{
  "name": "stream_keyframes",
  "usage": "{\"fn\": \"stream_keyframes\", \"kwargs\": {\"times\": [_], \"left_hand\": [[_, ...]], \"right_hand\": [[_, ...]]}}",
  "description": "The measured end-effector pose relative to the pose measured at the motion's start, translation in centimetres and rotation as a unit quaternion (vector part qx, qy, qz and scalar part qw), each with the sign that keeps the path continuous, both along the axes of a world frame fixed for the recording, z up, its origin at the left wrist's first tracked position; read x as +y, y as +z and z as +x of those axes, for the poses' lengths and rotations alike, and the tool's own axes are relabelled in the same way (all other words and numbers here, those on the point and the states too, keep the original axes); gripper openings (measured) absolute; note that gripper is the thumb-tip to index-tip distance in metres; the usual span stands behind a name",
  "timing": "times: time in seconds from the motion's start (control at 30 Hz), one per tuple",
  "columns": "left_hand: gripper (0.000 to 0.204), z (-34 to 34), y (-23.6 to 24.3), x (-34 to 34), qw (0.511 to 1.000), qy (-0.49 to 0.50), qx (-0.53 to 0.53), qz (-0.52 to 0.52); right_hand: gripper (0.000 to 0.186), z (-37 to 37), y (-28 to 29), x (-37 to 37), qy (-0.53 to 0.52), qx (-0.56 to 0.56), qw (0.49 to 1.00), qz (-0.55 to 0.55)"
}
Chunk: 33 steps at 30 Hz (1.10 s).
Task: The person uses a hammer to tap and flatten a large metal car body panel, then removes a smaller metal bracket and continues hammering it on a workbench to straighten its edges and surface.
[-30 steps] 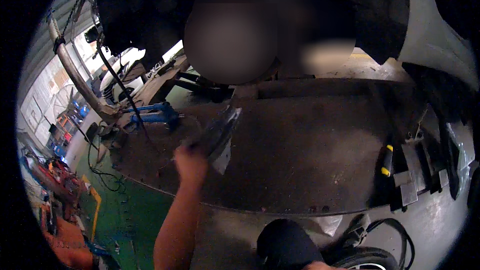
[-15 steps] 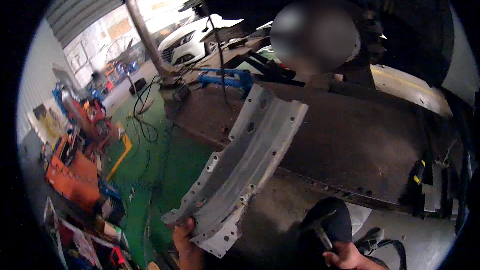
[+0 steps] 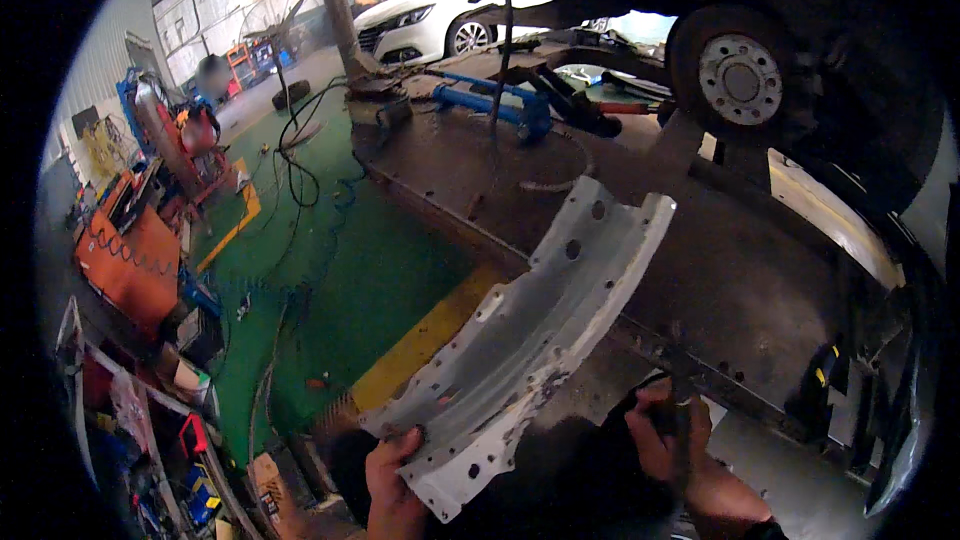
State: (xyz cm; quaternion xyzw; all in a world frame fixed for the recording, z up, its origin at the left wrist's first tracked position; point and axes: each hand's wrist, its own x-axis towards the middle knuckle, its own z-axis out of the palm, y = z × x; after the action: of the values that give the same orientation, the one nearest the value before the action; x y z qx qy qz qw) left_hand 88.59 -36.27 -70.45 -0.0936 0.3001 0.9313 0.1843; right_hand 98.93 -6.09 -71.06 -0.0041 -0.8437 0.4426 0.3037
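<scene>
Since the earlier frame, I see the metal panel [image 3: 540, 340] has swung lower and now runs from the bottom centre up to the right, above the steel platform [image 3: 760, 270]. I note the left hand [image 3: 392, 485] has its grip closed on the panel's lower end, fingers wrapped over the edge, while the right hand [image 3: 668, 430] has its grip closed around a dark tool handle [image 3: 682, 410] just beside the panel. Behind stand a wheel [image 3: 735, 75], a blue jack [image 3: 490, 105] and a green floor [image 3: 330, 270].
</scene>
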Motion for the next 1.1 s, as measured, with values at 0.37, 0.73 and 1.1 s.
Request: {"fn": "stream_keyframes", "kwargs": {"times": [0.37,0.73,1.1], "left_hand": [[0.046,0.3,-1.0,0.5,0.999,0.037,-0.013,-0.029],[0.044,0.6,0.5,0.9,0.979,0.05,-0.106,-0.165],[0.088,-0.6,2.5,1.5,0.873,0.072,0.258,-0.409]], "right_hand": [[0.074,-4.1,1.4,-1.6,0.112,-0.003,0.978,0.175],[0.05,-8.0,-1.8,-3.3,0.127,0.118,0.967,0.185],[0.028,-8.8,1.8,-4.5,0.065,-0.241,0.935,-0.252]]}}
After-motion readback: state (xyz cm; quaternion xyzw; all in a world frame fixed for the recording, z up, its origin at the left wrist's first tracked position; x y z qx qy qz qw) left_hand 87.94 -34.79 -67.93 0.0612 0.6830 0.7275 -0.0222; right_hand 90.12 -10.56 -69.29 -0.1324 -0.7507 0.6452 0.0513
